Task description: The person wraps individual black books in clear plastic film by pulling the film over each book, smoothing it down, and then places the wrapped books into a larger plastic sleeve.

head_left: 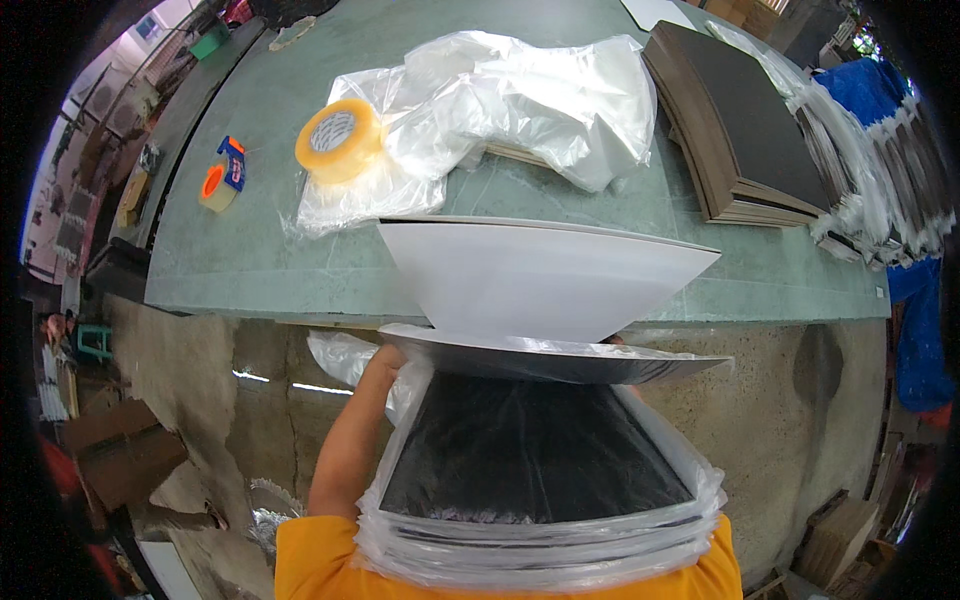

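Stack of black boards [535, 450] in clear plastic, white sheet [540, 280] at 12 o'clock; left hand [385, 358] fingers grasp the stack's edge; right-hand grip cannot be told.

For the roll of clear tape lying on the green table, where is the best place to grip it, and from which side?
Probably from above: the roll of clear tape lies nearly flat on a plastic sheet, core hole up. Pinch its outer rim on opposite sides, or hook fingers into the open core.

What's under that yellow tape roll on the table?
The tape roll sits on a clear plastic bag spread over the green table. Whatever lies directly beneath the roll is hidden.
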A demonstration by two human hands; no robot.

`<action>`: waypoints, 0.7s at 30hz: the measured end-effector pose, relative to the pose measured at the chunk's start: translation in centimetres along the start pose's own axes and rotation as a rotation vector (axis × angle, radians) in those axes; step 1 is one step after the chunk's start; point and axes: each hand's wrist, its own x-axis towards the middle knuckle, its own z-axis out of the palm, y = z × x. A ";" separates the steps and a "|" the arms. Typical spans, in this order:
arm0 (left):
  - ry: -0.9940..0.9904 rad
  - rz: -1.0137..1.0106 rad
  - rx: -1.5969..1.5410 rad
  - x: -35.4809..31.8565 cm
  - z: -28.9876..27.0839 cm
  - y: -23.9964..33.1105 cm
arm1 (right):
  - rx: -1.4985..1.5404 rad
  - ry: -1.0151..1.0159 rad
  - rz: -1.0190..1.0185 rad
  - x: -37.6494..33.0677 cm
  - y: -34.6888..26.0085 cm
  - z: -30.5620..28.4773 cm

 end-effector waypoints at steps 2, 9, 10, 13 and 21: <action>0.012 0.049 0.177 0.0 0.7 -0.7 | -0.291 0.140 -0.052 -0.5 -2.6 0.8; 0.072 0.129 0.608 -0.1 4.2 -0.8 | -0.400 -0.071 -0.161 -2.4 -4.4 0.1; 0.078 0.148 0.606 -0.3 4.3 -0.5 | -0.348 -0.109 -0.135 -2.4 -3.7 0.0; -0.082 0.230 0.401 -2.3 3.7 0.3 | -0.194 -0.191 -0.039 -3.5 -2.2 -0.3; -0.409 -0.166 0.383 -7.0 2.0 3.3 | -0.166 -0.384 0.021 -8.6 -3.3 -1.8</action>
